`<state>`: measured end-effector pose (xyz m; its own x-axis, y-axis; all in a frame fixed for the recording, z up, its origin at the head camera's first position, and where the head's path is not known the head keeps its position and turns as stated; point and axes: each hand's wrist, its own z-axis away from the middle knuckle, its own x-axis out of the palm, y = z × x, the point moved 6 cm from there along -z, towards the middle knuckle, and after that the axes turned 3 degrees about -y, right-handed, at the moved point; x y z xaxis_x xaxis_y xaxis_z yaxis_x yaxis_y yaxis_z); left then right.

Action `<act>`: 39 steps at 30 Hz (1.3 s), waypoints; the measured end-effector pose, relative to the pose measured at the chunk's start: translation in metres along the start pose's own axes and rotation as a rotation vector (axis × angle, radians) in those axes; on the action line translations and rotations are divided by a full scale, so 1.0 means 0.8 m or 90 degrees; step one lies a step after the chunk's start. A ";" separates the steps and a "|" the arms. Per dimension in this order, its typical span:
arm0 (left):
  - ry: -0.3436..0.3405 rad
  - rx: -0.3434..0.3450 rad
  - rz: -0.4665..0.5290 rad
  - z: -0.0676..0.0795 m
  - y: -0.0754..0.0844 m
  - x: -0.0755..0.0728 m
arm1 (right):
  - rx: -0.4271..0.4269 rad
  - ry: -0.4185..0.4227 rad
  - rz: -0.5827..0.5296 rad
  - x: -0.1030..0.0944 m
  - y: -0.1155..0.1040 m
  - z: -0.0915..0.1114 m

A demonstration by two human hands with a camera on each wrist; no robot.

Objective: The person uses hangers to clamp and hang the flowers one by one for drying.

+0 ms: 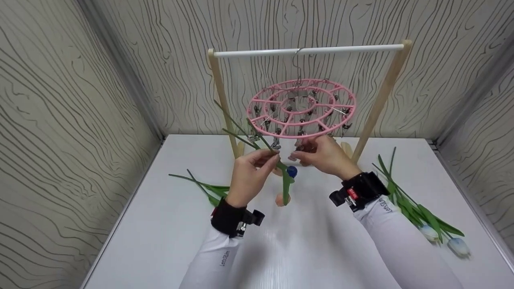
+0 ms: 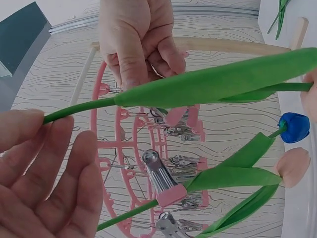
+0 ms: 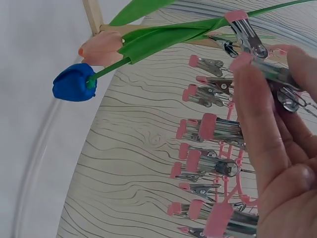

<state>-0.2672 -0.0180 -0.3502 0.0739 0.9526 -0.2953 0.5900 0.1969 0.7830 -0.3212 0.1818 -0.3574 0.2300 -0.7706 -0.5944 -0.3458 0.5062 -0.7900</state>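
Note:
My left hand (image 1: 251,172) pinches the thin green stem (image 2: 81,106) of an artificial tulip, with a long leaf (image 2: 208,82) reaching right in the left wrist view. My right hand (image 1: 325,156), under the rim of a pink round clip hanger (image 1: 289,136), holds a metal clip (image 3: 272,72) with pink tips between thumb and fingers. Beside it, another clip (image 3: 245,34) grips a green stem. A blue tulip (image 3: 74,83) and a peach tulip (image 3: 103,48) hang head down close together. The held tulip's bloom is mostly cut off in the left wrist view.
The hanger hooks over a white bar (image 1: 257,52) between wooden posts (image 1: 377,104). Several more clips dangle below it. White-blue tulips (image 1: 457,247) lie on the white table (image 1: 152,237) at right; green stems (image 1: 200,184) lie at left, partly behind the left wrist.

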 end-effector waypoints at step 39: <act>-0.014 -0.045 -0.050 -0.041 0.000 0.027 | -0.004 0.319 -0.291 0.018 0.037 0.038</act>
<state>-0.2917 0.0101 -0.3387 0.0482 0.9282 -0.3689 0.5361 0.2876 0.7936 -0.3005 0.1971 -0.3940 -0.0943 -0.9939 -0.0578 -0.3191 0.0852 -0.9439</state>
